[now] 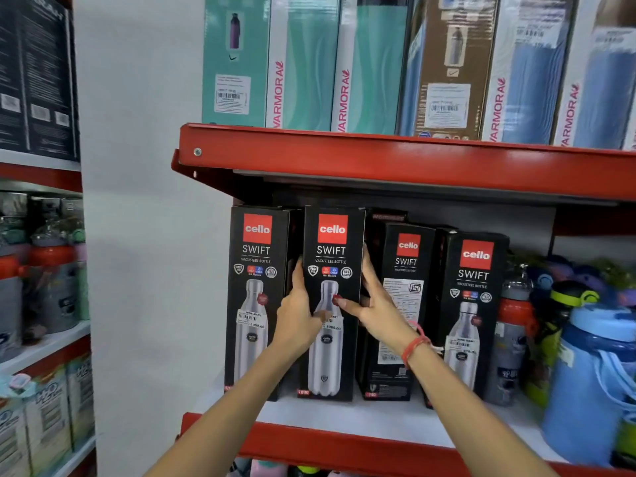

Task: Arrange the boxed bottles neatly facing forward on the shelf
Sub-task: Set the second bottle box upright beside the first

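Several black "cello SWIFT" bottle boxes stand on the white shelf [378,421] with a red front lip. The leftmost box [256,270] faces forward. The second box [332,356] also faces forward, and both hands grip it: my left hand [297,315] holds its left edge, my right hand [373,304] its right edge, thumb on the front. A third, shorter box [404,263] sits further back, showing a label side. A fourth box [476,277] at the right faces forward.
Loose bottles stand right of the boxes: a grey one with a red collar [512,339] and a large blue one [592,373]. The red shelf above [378,160] carries tall teal, brown and blue boxes. Another rack [41,270] stands at the left.
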{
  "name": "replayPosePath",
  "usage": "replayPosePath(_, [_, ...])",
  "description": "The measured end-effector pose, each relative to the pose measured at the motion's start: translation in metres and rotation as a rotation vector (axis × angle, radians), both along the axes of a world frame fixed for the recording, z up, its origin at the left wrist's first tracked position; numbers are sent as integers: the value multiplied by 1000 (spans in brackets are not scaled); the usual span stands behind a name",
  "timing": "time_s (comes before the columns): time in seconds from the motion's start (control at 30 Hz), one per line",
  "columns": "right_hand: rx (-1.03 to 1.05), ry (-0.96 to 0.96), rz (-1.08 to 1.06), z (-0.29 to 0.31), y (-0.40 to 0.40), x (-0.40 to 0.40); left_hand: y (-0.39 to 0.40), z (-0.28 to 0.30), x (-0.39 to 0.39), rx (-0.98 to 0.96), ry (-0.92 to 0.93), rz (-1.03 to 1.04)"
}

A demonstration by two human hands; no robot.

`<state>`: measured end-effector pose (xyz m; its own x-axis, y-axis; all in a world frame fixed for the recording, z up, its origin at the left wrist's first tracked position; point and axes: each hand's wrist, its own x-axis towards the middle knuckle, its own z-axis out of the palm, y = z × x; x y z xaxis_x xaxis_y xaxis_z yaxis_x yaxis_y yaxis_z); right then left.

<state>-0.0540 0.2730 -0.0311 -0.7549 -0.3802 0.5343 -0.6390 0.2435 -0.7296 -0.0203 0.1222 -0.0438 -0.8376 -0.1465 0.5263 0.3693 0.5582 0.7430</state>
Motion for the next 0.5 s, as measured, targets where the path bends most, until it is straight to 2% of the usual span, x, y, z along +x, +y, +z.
replayPosePath(0.13, [-5, 8, -39, -9, -4, -4, 2, -6, -6, -48, -7, 28])
replayPosePath(0.2, [21, 64, -150, -10, -6, -4, 4, -3, -6, -64, 26, 41])
replayPosePath(0.27, [32, 264, -400, -8, -7, 0, 7, 1, -5, -77, 80, 53])
replayPosePath(0.33, [-49, 538, -638, -3, -5, 5, 10, 7, -2, -85, 126, 63])
replayPosePath(0.4, [-97, 689, -842, -2, 0, 6, 11, 11, -1, -81, 150, 90])
replayPosePath(0.43, [-69, 685, -946, -4, 3, 3, 11, 13, 0, -77, 161, 112])
replayPosePath(0.5, [52, 518, -1085, -11, 4, -6, 9, 12, 0, -81, 205, 154])
